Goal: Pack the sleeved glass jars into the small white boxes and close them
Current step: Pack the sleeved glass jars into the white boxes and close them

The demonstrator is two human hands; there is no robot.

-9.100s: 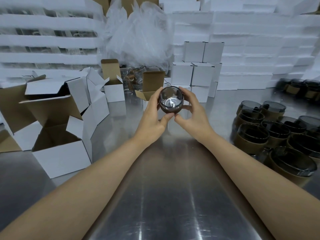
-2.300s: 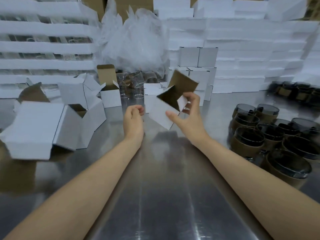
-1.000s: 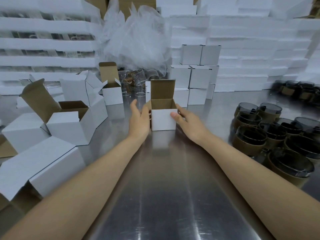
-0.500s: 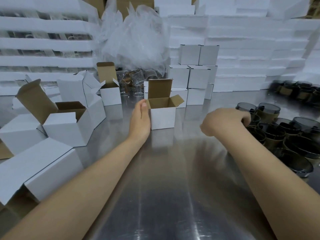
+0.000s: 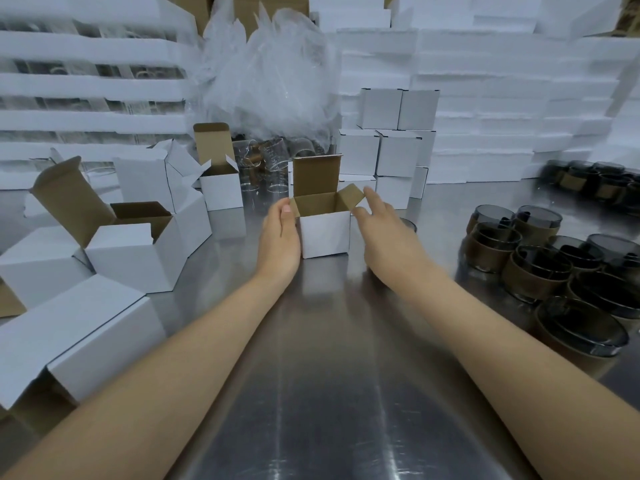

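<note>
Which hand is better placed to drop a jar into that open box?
Right. The right hand is beside the open white box, on the side where the sleeved glass jars stand. The left hand rests against the box, steadying it.

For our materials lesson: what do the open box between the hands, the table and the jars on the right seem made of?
Open box: cardboard, matte white outside, raw brown inside. Table: probably stainless steel, brushed, with streaky reflections. Jars: smoky see-through glass; matte brown sleeves, likely card.
</note>
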